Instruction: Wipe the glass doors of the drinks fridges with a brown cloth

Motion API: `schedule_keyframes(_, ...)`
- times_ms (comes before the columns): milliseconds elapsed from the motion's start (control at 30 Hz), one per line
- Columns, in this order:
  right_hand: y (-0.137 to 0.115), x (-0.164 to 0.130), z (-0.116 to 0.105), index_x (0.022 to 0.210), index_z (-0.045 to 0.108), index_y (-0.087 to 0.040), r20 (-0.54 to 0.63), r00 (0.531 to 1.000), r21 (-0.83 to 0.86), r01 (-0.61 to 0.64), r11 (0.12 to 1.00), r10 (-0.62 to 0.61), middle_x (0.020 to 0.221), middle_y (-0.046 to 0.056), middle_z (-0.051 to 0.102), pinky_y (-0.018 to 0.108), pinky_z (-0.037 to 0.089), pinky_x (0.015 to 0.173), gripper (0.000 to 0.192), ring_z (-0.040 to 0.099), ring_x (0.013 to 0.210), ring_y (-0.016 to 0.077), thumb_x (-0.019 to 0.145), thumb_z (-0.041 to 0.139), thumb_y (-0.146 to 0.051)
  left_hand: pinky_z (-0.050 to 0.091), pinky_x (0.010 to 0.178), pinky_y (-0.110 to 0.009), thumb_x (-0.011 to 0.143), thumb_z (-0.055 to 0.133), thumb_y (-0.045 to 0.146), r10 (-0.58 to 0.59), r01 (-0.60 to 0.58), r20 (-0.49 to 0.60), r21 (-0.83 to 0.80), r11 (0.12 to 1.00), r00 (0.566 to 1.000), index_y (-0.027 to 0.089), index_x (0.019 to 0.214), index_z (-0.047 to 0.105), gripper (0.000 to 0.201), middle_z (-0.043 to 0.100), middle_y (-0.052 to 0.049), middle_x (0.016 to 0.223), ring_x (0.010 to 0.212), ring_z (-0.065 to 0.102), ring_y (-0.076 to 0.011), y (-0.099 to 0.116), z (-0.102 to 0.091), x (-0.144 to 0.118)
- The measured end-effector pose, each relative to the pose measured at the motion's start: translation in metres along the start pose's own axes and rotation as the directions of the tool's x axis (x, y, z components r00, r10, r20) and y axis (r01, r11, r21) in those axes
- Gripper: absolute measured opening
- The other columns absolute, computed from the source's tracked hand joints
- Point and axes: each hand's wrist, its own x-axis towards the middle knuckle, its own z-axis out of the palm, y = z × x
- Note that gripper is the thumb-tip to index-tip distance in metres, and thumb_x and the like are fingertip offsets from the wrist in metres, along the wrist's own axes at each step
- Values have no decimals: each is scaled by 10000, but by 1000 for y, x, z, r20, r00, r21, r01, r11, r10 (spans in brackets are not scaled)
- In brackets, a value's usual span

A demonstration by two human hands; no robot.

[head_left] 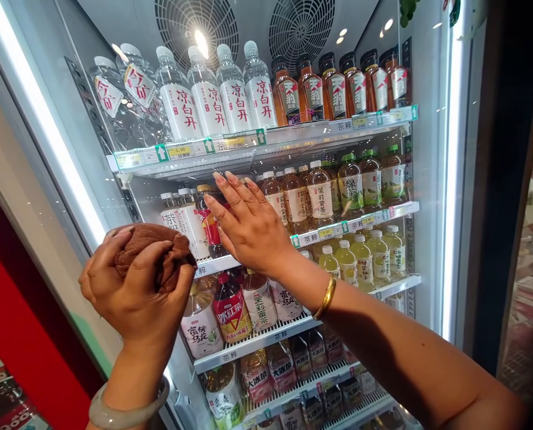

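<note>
Right hand (248,224), fingers flat and unclenched, rests against a red-labelled bottle (210,230), apparently touching. The bottle stands upright, just left of the fingertips. Left hand (134,286), farther left, clenches a brown cloth (165,260).

The left hand (134,286) holds a cloth (159,254) near the fridge's left edge. To its right, the right hand (248,224) reaches among bottles (293,200) on the second shelf (360,220). Water bottles (217,98) stand on the top shelf (266,138), tea bottles (338,86) to their right.
</note>
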Motion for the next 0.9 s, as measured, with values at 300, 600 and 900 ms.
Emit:
schedule_keyframes(300, -1, 2, -3, 1608, 384, -182, 9, 1000, 15, -5, 1000, 5, 1749, 132, 259, 490, 116, 1386, 584, 169, 1656, 268, 1045, 460, -316, 498, 1129, -721, 709, 882, 107, 88, -87, 19, -51, 995, 996, 328, 1250, 683, 617, 585, -127, 1488, 1380, 576, -446, 20, 9, -9)
schedule_keyframes(600, 0, 3, -5, 1603, 397, -183, 17, 1000, 14, -10, 1000, 10, 1748, 129, 261, 486, 117, 1388, 567, 183, 1654, 262, 1052, 433, -310, 498, 1154, -689, 719, 892, 124, 155, -150, 41, -98, 984, 987, 301, 1181, 681, 538, 573, -114, 1479, 1409, 550, -430, 38, 17, -15)
schedule_keyframes(900, 1, 0, 3, 1599, 393, -180, -50, 999, 6, 8, 1000, -7, 1744, 136, 274, 494, 125, 1385, 576, 175, 1655, 270, 1045, 465, -324, 465, 1159, -698, 753, 849, 125, -62, 62, -103, 0, 998, 993, 336, 1220, 667, 543, 588, -98, 1454, 1390, 568, -411, 30, 15, 3)
